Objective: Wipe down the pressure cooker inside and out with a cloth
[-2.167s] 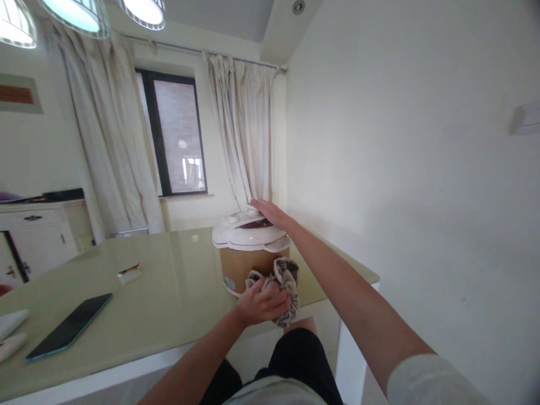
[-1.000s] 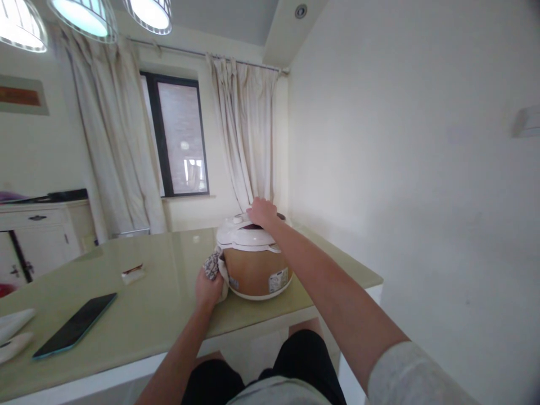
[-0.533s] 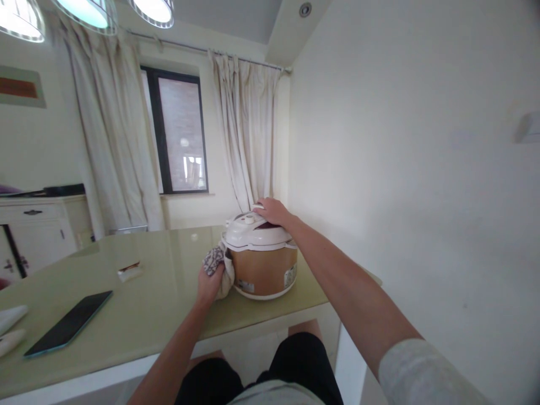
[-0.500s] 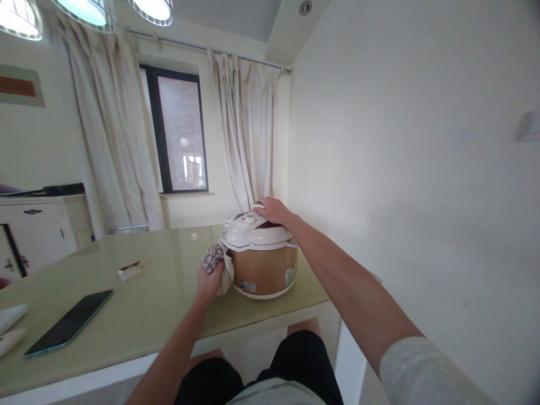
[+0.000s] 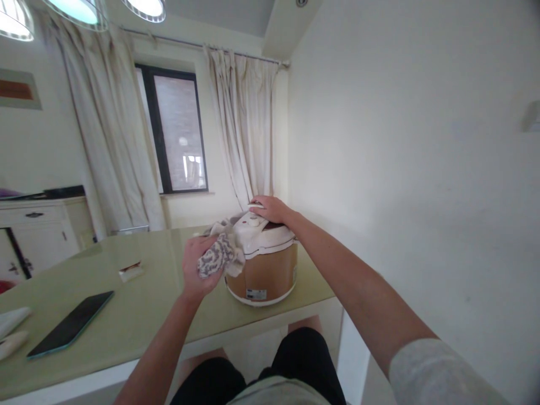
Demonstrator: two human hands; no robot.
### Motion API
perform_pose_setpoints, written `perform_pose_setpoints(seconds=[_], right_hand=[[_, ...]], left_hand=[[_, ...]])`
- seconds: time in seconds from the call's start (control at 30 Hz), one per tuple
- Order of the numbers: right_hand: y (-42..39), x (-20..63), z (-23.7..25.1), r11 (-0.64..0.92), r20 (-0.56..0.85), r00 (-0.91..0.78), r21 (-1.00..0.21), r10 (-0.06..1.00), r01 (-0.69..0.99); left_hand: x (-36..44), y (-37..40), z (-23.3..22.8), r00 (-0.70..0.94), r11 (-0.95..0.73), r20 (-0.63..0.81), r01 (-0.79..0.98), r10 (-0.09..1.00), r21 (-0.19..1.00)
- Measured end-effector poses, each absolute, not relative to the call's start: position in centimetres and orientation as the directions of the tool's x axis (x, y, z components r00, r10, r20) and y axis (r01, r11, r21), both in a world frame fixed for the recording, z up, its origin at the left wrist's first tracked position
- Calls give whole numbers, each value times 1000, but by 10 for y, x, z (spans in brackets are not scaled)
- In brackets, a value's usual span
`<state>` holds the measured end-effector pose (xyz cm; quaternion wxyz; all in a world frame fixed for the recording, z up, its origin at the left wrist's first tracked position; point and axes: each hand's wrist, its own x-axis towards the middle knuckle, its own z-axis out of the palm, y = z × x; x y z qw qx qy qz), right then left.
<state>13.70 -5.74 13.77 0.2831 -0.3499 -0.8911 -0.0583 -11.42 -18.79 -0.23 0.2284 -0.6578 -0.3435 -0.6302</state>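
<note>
A rice cooker (image 5: 265, 273) with a brown body and a white lid stands upright on the table. My right hand (image 5: 272, 210) lies over the top of the lid, its fingers curled round the handle there. Bunched in my left hand (image 5: 198, 264) is a grey-and-white patterned cloth (image 5: 221, 256). The cloth is against the left side of the cooker, at the level of the lid's edge. Its folds cover that part of the lid and some of the body.
On the pale green table (image 5: 160, 304) lie a dark tablet (image 5: 71, 323), a small white item with a brown strip (image 5: 130, 271) and white objects at the left edge. A wall (image 5: 400, 169) rises close on the right. A white cabinet (image 5: 42, 225) stands far left.
My left hand has risen with the cloth from the cooker's lower side to the lid's edge. The cooker has turned a little, its labels shifting right. My right hand stays on the lid.
</note>
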Motion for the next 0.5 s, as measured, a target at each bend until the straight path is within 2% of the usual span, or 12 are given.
perform_pose_setpoints(seconds=[0.03,0.1,0.13,0.2,0.27,0.33,0.5], right_hand=[[-58,137,137,746,550,-587,-103,593,658],[-58,137,136,744,559,-576,-115,596,658],[-57,137,135,743,562,-572,-120,598,659],[-57,136,134,737,563,-563,-129,605,663],[-56,136,134,732,562,-555,-138,613,667],[-55,135,134,724,565,-543,-150,622,674],[-55,133,135,702,561,-521,-159,643,695]], left_hand=[[-113,-188,10,-58,-624,988,770,141,134],[-113,-180,33,-173,-536,972,812,157,231],[-114,-173,43,-205,-500,955,817,214,287],[-117,-159,54,-170,-452,903,819,396,352],[-121,-154,55,-63,-445,847,829,528,340],[-124,-162,47,4,-478,845,826,534,298],[-124,-198,30,71,-602,908,769,414,214]])
